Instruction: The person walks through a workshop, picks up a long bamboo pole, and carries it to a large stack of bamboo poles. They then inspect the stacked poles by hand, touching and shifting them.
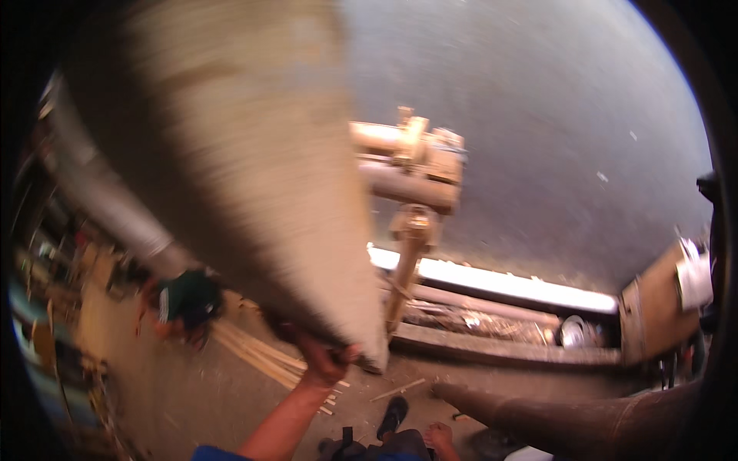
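A large, long wooden plank (284,192), pale brown and blurred by motion, rises from the lower middle to the top of the view, left of centre. My left hand (323,363) grips its near lower end, with the fingers closed round the edge. By my thigh at the lower edge hangs my right hand (440,436); it is apart from the plank, and its fingers are too blurred to read.
Beyond the plank, a wooden frame (430,173) stands before a grey surface (553,146). A trough (492,349) with scraps runs to the right. Thin wood strips (257,353) lie on the floor near a bent-over person (188,300). A brown log-like piece (553,415) is lower right.
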Tool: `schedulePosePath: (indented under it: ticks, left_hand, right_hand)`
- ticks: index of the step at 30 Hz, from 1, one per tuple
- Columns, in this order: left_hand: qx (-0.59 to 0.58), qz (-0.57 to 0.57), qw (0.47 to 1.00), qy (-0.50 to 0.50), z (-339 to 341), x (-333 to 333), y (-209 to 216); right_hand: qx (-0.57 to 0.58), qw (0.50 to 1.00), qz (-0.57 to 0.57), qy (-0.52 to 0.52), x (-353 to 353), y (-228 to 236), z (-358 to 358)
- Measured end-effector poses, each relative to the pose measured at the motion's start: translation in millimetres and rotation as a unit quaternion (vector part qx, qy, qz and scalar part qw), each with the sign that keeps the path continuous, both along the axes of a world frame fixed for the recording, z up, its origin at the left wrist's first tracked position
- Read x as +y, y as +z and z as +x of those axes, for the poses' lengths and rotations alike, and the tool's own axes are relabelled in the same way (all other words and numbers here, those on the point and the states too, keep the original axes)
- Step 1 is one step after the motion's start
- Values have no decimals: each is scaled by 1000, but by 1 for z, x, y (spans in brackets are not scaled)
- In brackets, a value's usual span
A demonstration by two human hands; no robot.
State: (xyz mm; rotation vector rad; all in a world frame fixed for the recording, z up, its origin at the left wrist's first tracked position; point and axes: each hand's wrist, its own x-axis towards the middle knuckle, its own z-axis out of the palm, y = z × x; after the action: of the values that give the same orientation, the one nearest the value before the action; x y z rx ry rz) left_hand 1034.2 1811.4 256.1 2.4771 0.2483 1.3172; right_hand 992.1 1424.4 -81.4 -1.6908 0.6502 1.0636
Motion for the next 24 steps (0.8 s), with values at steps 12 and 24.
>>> schedulePosePath:
  ticks: [12,24]
  left_hand:
    - [444,-367,815,-67,-299,-30,-156]
    - [355,-557,622,420,-827,-70,-314]
  right_hand:
    - [-89,987,-37,129,17,-23,-44]
    - [-124,884,1,451,164,-62,-168]
